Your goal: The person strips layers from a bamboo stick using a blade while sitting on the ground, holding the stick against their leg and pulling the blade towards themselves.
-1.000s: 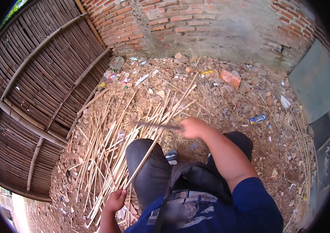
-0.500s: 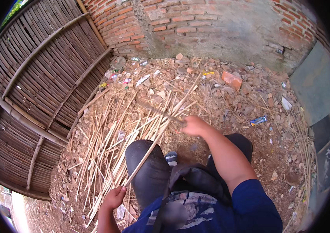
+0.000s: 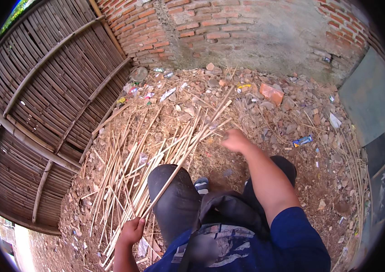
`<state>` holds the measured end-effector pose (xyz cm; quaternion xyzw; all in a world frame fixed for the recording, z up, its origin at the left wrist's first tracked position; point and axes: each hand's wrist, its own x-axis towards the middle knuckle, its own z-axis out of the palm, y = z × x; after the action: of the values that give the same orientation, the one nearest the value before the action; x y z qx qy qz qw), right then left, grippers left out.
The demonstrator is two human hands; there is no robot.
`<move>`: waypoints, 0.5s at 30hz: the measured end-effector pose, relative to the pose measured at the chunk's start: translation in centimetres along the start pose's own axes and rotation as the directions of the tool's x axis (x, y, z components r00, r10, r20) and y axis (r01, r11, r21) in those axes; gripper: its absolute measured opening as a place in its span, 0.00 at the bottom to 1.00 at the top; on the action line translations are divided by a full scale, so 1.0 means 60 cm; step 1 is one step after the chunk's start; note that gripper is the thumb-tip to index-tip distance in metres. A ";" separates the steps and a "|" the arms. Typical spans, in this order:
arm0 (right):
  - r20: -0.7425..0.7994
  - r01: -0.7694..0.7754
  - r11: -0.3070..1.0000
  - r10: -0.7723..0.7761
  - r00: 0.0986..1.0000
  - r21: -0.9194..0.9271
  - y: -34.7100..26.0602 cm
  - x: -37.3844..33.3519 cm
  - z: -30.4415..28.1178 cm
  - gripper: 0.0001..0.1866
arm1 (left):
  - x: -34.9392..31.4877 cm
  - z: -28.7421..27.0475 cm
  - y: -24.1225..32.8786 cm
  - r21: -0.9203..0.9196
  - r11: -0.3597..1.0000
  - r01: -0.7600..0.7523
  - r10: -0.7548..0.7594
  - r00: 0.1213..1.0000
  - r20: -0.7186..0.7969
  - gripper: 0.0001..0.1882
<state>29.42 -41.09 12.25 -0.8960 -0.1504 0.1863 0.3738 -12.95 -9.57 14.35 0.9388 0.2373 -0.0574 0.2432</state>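
Note:
My left hand, low on the left, is closed around the near end of a long bamboo strip. The strip slants up and away to the right, passing over my left knee. My right hand is closed in a fist to the right of the strip's far half, apart from it. A long dark machete shows in that fist half a second ago; at this moment its blade is smeared by motion and hard to make out. Beneath the held strip lies a loose pile of pale split bamboo strips.
A slatted bamboo wall stands at the left and a brick wall at the back. Rubble, a broken orange tile and a blue wrapper litter the ground. Grey panels and thin long strips are at the right.
My right hand has moved slightly right and up, away from the strip. The machete blade, which lay across the strip, has swung and blurred. My left hand keeps its hold.

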 end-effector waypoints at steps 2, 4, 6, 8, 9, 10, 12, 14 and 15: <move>0.152 0.242 0.946 -0.212 0.965 -0.216 -0.034 -0.030 0.035 0.19 | -0.003 0.012 -0.009 0.030 0.999 -0.030 0.031 0.999 -0.030 0.22; 0.281 0.457 0.823 -0.376 0.883 -0.337 -0.045 -0.045 0.045 0.20 | -0.004 0.013 -0.005 0.075 0.996 -0.053 0.059 0.996 -0.072 0.21; 0.404 0.542 0.771 -0.403 0.821 -0.334 -0.037 -0.033 0.049 0.22 | -0.017 0.010 -0.022 0.107 0.993 -0.040 0.052 0.993 -0.109 0.22; 0.139 0.105 0.993 -0.112 0.984 0.060 0.081 0.023 0.047 0.25 | -0.030 0.015 -0.058 0.055 0.998 -0.016 0.022 0.994 -0.109 0.22; 0.136 -0.197 0.947 0.167 0.977 0.254 0.087 0.050 0.016 0.27 | -0.041 0.015 -0.080 0.116 0.992 -0.056 0.075 0.984 -0.163 0.22; 0.111 -0.204 0.957 0.184 0.977 0.208 0.102 0.070 -0.013 0.27 | -0.043 0.003 -0.076 0.120 0.992 -0.032 0.053 0.984 -0.172 0.22; -0.017 -0.161 0.976 0.165 0.986 0.149 0.099 0.072 -0.031 0.25 | -0.052 -0.013 -0.062 0.120 0.993 0.018 0.002 0.986 -0.166 0.22; -0.207 -0.052 0.993 0.073 0.976 0.104 0.062 0.031 -0.019 0.23 | -0.056 -0.010 -0.069 0.111 0.994 0.008 0.012 0.985 -0.169 0.23; -0.190 -0.070 0.989 0.094 0.977 0.129 0.071 0.041 -0.004 0.18 | -0.053 -0.010 -0.052 0.080 0.997 0.008 0.005 0.987 -0.160 0.23</move>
<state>32.28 -43.12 8.76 -0.8911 -0.0641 0.1216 0.4325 -17.23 -8.18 14.20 0.9491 0.2544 0.0086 0.1853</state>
